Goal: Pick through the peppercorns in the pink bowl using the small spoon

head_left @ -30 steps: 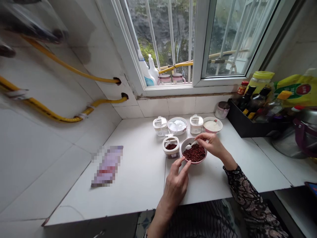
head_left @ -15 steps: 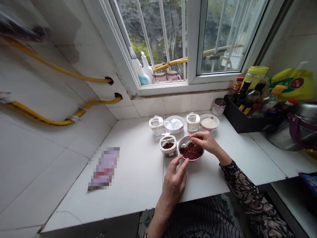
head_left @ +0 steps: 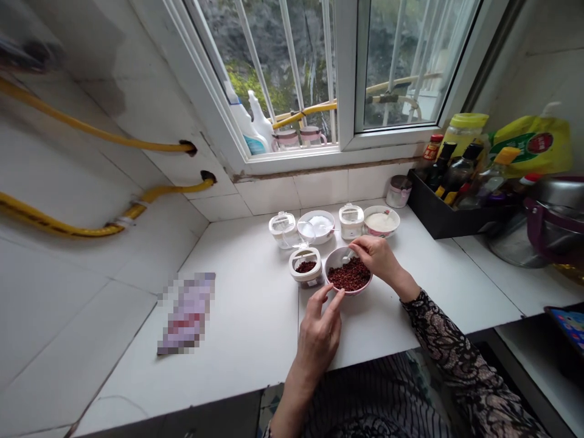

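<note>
A pink-rimmed bowl [head_left: 349,278] of dark red dried grains stands on the white counter. My right hand [head_left: 375,255] is closed on a small white spoon [head_left: 347,258] over the bowl's far side. At the near rim, my left hand [head_left: 322,325] touches the bowl with its fingertips, fingers apart. Just left of the bowl is a clear jar [head_left: 306,267] with its lid raised and similar red grains inside. Behind stand a second jar [head_left: 283,230], a bowl of white powder [head_left: 316,227], a third jar [head_left: 351,221] and a bowl of pale grains [head_left: 381,221].
A black box [head_left: 444,216] of bottles stands at the back right, beside a metal pot [head_left: 554,225]. A small lidded jar [head_left: 399,191] is by the wall. A blurred purple item [head_left: 188,313] lies on the left. The counter's front edge is near my body.
The view has shifted slightly. My right hand has moved the spoon a little, its bowl now nearer the far rim. My left hand remains at the near rim.
</note>
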`<action>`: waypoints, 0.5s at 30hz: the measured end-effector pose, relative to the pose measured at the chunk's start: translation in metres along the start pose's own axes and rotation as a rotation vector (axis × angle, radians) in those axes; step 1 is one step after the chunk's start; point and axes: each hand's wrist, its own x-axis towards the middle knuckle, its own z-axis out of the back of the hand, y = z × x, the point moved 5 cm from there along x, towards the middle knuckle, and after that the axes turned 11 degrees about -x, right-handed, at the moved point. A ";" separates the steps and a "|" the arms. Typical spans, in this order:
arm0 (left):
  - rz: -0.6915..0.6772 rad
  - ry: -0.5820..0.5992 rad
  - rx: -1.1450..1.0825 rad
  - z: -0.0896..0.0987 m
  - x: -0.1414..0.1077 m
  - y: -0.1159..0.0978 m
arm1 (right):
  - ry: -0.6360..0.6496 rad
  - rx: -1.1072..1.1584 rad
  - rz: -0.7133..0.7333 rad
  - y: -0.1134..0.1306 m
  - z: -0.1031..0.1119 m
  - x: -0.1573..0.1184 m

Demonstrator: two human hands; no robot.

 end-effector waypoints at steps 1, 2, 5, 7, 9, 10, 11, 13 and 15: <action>-0.003 0.002 0.002 0.000 0.000 0.000 | -0.010 -0.041 0.023 0.001 0.001 0.000; -0.005 0.002 0.003 0.000 0.000 0.000 | -0.010 -0.063 0.040 0.001 0.002 0.000; -0.006 0.000 0.005 0.001 0.000 0.000 | 0.022 -0.043 0.069 0.002 0.004 0.000; 0.005 0.003 0.005 0.001 0.000 0.000 | 0.040 -0.015 0.076 0.002 0.006 0.000; 0.012 0.005 0.007 0.001 0.000 0.000 | 0.046 0.004 0.075 0.003 0.009 0.000; 0.011 0.006 0.007 0.001 0.000 0.000 | 0.051 0.013 0.072 0.002 0.009 0.000; 0.010 0.006 0.005 0.000 0.000 0.000 | 0.060 0.023 0.065 0.002 0.009 0.000; 0.007 0.001 0.002 0.000 0.000 0.000 | 0.095 0.050 0.044 0.001 0.007 0.000; 0.007 -0.005 0.002 0.000 0.000 0.001 | 0.128 0.081 0.010 0.000 0.003 0.000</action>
